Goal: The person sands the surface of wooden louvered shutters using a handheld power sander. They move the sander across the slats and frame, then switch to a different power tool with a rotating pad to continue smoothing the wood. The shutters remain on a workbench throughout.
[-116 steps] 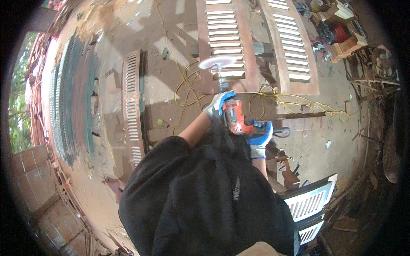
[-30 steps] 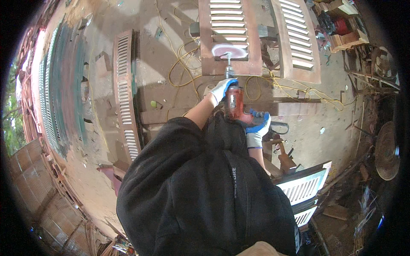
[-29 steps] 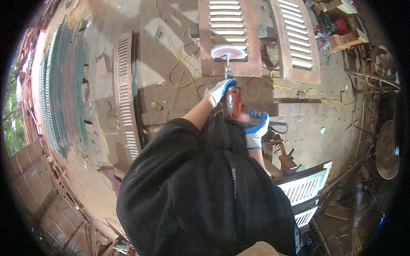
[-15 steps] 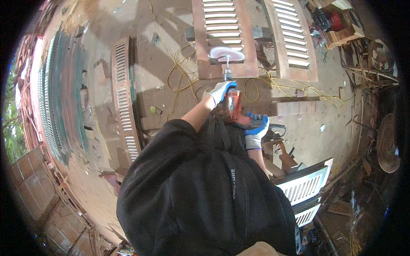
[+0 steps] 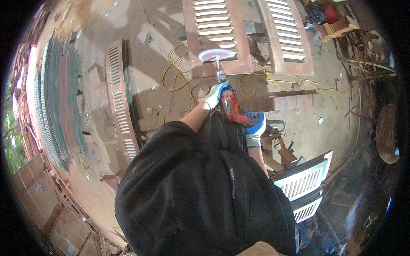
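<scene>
A red and black power drill (image 5: 230, 104) is held in front of my body, pointing away from me. My left hand (image 5: 217, 94), in a white and blue work glove, wraps round its front part behind the chuck. The gloved right hand (image 5: 256, 124) grips the rear handle. From the chuck a shaft carries a round, pale sanding disc (image 5: 217, 54), blurred by motion. This disc is over the near end of a brown wooden louvered shutter (image 5: 221, 68); whether it touches the wood I cannot tell.
A second louvered shutter (image 5: 294, 64) lies to the right. Yellow cord (image 5: 175, 83) loops over the floor near the work. A narrow shutter (image 5: 117, 85) and stacked greenish shutters (image 5: 60, 102) are at the left. White-lit shutters (image 5: 303, 181) stand at the lower right, by wood scraps.
The drill and its disc have shifted slightly left in view, tilting a little. The shutters and surroundings have also moved slightly left and up. Both hands keep their grip.
</scene>
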A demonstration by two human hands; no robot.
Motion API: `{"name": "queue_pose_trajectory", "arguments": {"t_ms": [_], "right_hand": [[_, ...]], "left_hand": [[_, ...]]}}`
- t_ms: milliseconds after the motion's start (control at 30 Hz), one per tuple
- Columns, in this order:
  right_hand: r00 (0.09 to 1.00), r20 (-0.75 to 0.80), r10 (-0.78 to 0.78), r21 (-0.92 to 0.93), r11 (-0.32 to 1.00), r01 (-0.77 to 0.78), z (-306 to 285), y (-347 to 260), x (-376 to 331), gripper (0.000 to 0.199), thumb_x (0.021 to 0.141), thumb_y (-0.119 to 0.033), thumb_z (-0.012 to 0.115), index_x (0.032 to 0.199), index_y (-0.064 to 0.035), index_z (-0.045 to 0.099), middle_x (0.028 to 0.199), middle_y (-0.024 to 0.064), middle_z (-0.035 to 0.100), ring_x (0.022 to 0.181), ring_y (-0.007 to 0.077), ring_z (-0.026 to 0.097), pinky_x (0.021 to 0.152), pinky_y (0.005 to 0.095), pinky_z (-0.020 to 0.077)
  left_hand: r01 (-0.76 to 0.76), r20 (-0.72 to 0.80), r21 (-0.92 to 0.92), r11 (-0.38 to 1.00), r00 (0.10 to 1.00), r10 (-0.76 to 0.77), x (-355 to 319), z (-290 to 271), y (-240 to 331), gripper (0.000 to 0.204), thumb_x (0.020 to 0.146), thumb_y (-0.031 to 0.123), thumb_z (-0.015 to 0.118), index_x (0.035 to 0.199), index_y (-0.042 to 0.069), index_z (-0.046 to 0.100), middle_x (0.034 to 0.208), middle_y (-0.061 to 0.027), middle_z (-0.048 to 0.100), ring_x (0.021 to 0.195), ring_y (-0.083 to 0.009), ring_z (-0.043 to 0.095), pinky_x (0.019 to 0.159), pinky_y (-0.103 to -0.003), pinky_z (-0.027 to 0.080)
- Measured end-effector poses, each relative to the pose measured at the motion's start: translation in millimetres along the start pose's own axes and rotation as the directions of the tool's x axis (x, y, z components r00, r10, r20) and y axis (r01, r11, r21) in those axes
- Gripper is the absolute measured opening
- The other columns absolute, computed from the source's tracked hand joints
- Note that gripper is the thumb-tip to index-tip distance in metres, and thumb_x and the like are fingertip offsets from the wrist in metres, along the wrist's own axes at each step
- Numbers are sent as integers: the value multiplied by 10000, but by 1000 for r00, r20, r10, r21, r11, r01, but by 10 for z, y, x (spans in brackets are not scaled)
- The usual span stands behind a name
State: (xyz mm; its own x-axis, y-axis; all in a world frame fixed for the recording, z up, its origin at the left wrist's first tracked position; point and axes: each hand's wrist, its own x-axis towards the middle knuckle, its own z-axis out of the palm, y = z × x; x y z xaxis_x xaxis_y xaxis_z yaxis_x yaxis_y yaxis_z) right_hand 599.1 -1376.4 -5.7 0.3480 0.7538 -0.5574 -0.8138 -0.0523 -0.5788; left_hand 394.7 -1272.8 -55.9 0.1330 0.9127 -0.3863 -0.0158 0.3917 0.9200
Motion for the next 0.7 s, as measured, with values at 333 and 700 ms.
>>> {"name": "queue_pose_trajectory", "arguments": {"t_ms": [333,700], "right_hand": [[963,10,-270,-198,943,267,56,-298,35,248,927,-188,541,734,-34,562,707,92,566,647,226,540,838,524,503],[987,25,-160,-15,987,161,197,-79,72,224,894,-187,584,735,-30,566,706,86,555,656,221,545,804,529,506]], "left_hand": [[535,135,-448,716,832,-537,383,479,163,196,892,324,620,917,139,679,828,-11,674,698,-158,618,648,-338,507],[447,-79,-464,765,839,-538,353,215,284,153,857,263,667,886,114,675,790,-30,669,644,-169,621,617,-353,521]]}}
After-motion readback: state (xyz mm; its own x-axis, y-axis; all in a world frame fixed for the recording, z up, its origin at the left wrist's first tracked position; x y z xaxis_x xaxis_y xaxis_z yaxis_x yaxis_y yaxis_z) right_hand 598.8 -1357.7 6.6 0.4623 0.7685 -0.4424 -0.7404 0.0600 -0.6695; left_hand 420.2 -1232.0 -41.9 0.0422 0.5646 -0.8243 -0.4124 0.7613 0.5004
